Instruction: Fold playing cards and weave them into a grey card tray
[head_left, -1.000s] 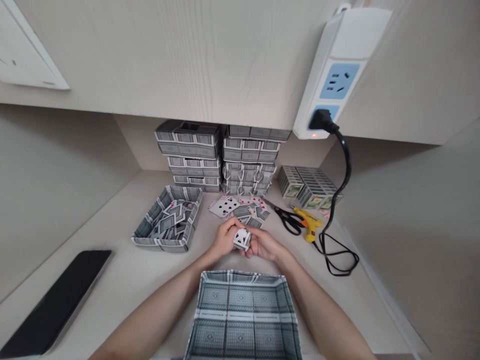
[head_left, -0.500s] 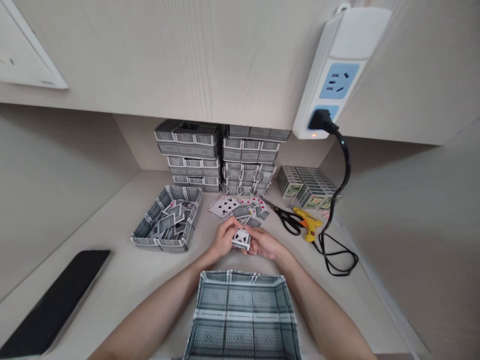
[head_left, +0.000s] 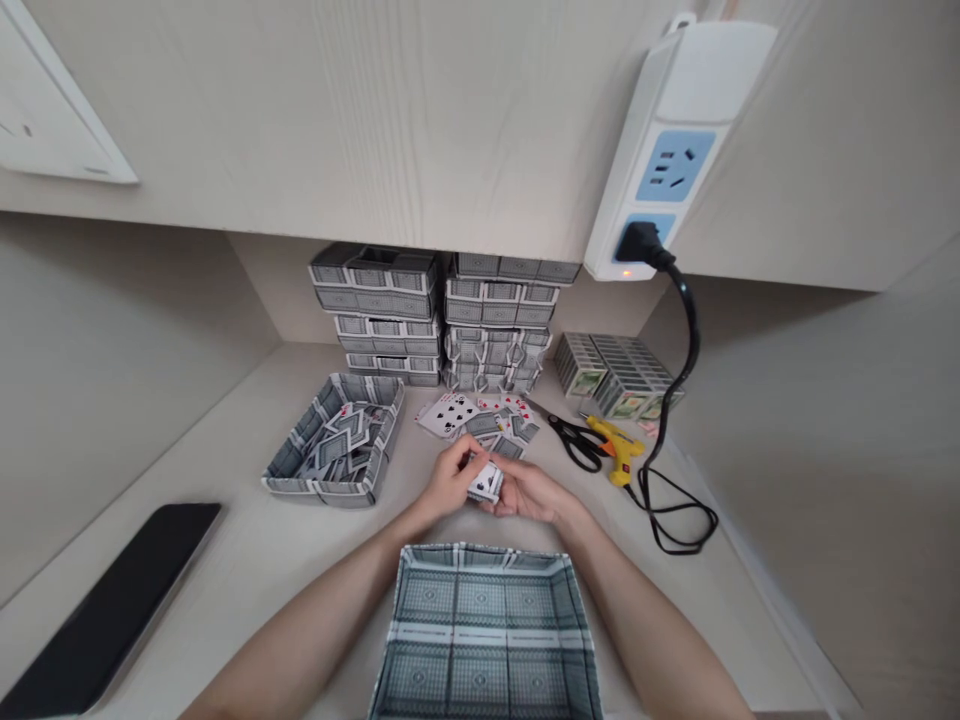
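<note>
Between my two hands is a folded playing card [head_left: 486, 483], its white face with black pips turned up. My left hand [head_left: 452, 476] grips its left and upper side, fingers bent over it. My right hand [head_left: 529, 488] holds the right side, thumb at the top edge and fingers curled below. The fingers hide part of the card. Loose playing cards [head_left: 454, 414], some face up and some patterned back up, lie just beyond my hands. Closest to me, between my forearms, stands an open box made of cards [head_left: 486, 635].
A card-made tray [head_left: 319, 490] with folded cards stands left, near a black slab [head_left: 112, 610]. Stacked card boxes [head_left: 386, 300] line the back. To the right lie black scissors [head_left: 581, 443], a yellow glue gun [head_left: 619, 448] with its cord, and card packs [head_left: 615, 370]. A power strip [head_left: 679, 150] hangs above.
The folded card has tilted a little between my fingers, and my left fingers have shifted slightly over it. Everything else stays in place.
</note>
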